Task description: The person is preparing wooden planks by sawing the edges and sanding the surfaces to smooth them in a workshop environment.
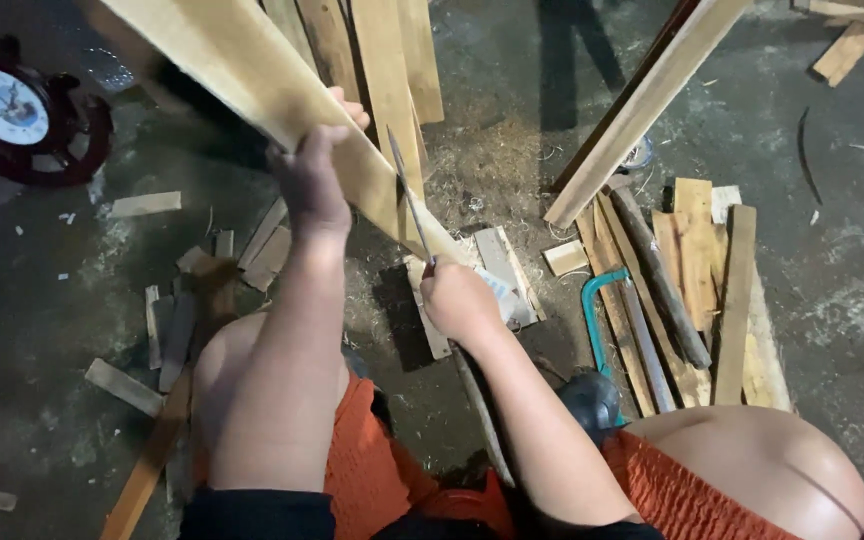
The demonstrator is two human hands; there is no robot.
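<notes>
My left hand (314, 170) grips the edge of a long pale wooden plank (252, 75) that slants from the upper left down to the floor in the middle. My right hand (457, 300) is closed around the handle of a thin metal blade (408, 195), whose edge lies against the plank's lower part just right of my left hand. The plank's lower end rests near small wood offcuts (507, 275). My knees in orange shorts show at the bottom.
Several planks (372, 50) lie at the top. A long board (642, 105) slants at the right above a pile of slats (697, 290) and a teal-framed saw (597, 320). A round clock in a dark frame (7, 105) sits at left. Wood scraps (182, 310) litter the concrete floor.
</notes>
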